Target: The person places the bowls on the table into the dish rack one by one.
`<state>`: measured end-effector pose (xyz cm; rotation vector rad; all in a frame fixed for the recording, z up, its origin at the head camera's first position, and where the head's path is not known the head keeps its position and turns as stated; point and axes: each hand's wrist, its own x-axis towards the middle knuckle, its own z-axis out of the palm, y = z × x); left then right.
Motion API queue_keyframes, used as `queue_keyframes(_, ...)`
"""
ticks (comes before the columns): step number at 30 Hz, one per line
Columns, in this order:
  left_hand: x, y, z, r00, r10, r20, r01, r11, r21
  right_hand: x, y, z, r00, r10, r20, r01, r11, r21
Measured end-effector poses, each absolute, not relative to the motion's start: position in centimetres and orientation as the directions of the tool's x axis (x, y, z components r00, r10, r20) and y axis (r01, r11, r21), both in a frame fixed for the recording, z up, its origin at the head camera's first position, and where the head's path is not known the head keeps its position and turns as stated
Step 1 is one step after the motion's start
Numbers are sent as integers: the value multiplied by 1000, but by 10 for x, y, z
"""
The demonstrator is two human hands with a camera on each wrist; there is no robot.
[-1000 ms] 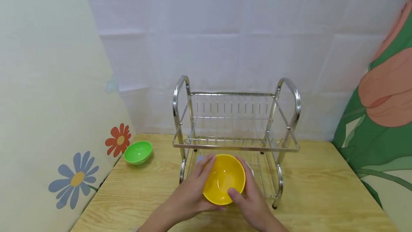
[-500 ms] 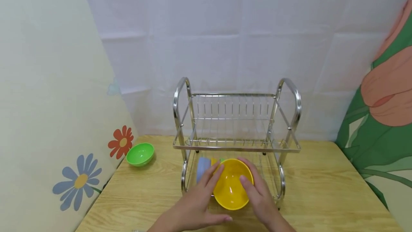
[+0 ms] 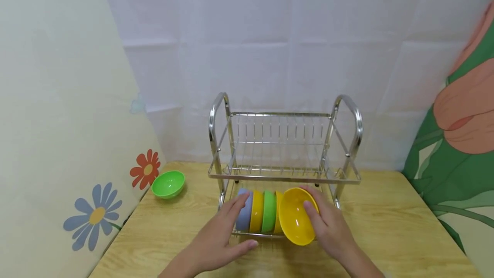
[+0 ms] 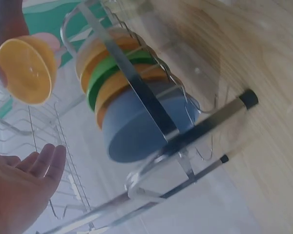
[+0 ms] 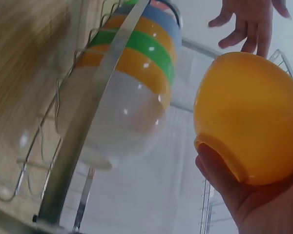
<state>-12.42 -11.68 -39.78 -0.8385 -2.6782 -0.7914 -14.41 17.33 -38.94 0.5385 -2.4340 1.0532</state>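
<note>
My right hand (image 3: pixel 332 228) grips a yellow bowl (image 3: pixel 296 217), thumb inside the rim and fingers round the outside. The bowl is tilted, its mouth facing left and up, in front of the two-tier metal dish rack (image 3: pixel 283 178). My left hand (image 3: pixel 212 239) holds nothing; its fingers are spread near the rack's lower left. On the lower tier, bowls stand on edge in a row: a blue bowl (image 3: pixel 244 216), a yellow one, a green bowl (image 3: pixel 269 212) and another yellow one. A white bowl (image 5: pixel 122 114) ends the row in the right wrist view; the held bowl hides it in the head view.
A separate green bowl (image 3: pixel 168 184) sits upright at the back left of the wooden table (image 3: pixel 386 226). The rack's upper tier, with wire dividers, overhangs the lower one. A white cloth (image 3: pixel 251 55) hangs behind, with flower-patterned panels on both sides.
The yellow bowl has moved right and turned further onto its side in my right hand. My left hand has come off it and moved left, exposing the row of bowls.
</note>
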Motion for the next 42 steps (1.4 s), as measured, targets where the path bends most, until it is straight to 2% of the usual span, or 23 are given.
queue_keyframes(7,-127,-139,-395,-805,402,436,571,726,384,-146,187,-384,-870,-150,471,-418,730,-540)
queue_keyframes(15,-142,-167,-383,-781,357,512,580,720,382,-154,200,-385,-827,-158,540,-415,819,-397)
queue_keyframes(24,-158,-189,-366,-752,296,589,588,704,398,-159,202,-386,-855,-167,491,-355,879,-319)
queue_keyframes(30,-164,-198,-348,-728,274,629,601,696,393,-159,201,-388,-848,-190,494,-347,904,-248)
queue_keyframes(35,-171,-199,-332,-697,256,669,621,683,385,-161,197,-390,-874,-175,453,-307,921,-238)
queue_keyframes(42,-187,-190,-301,-612,307,729,671,690,273,-163,188,-390,-889,-176,424,-277,942,-190)
